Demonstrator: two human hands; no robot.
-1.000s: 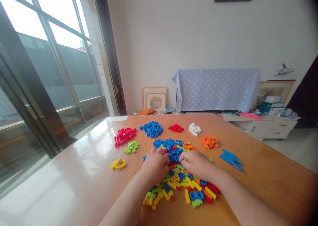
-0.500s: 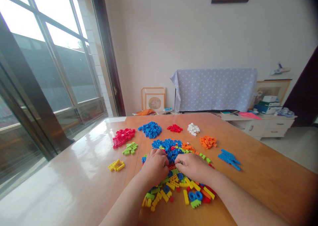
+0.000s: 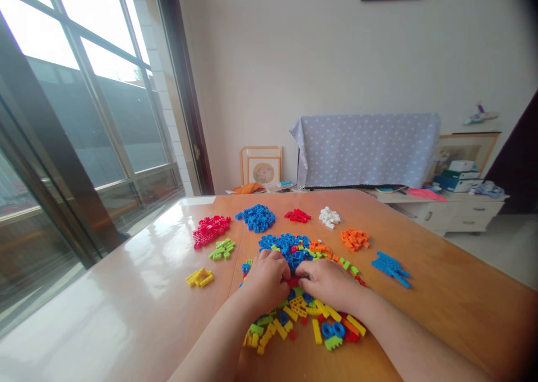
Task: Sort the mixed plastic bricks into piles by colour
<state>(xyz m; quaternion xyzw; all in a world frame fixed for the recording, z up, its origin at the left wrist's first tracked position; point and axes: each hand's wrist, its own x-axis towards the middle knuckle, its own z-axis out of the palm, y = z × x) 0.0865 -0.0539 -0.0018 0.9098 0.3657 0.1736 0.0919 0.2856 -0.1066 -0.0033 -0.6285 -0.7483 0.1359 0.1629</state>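
A mixed heap of toy building bricks [image 3: 299, 303] in blue, yellow, green, red and orange lies on the table before me. My left hand [image 3: 268, 274] rests over the heap's left side with its fingers curled down among the bricks. Facing it, my right hand [image 3: 327, 281] has thumb and forefinger pinched together at the heap's middle. Whatever either hand grips is hidden by the fingers. Between the fingertips and just beyond lie blue bricks [image 3: 290, 246], some of them round rings. Loose yellow bricks [image 3: 316, 331] and blue rings [image 3: 332, 330] spread nearest me.
Around the heap on the wooden table [image 3: 147, 315] stand single-colour piles: crimson [image 3: 210, 231], blue [image 3: 256, 218], red [image 3: 297, 215], white [image 3: 329, 217], orange [image 3: 355, 238], green [image 3: 222, 249], yellow [image 3: 199, 277] and long blue pieces [image 3: 392, 268]. A low cabinet [image 3: 462, 217] stands behind.
The view has shifted slightly, so everything sits a little further right. My two hands have drawn slightly closer together over the heap. The sorted piles look the same.
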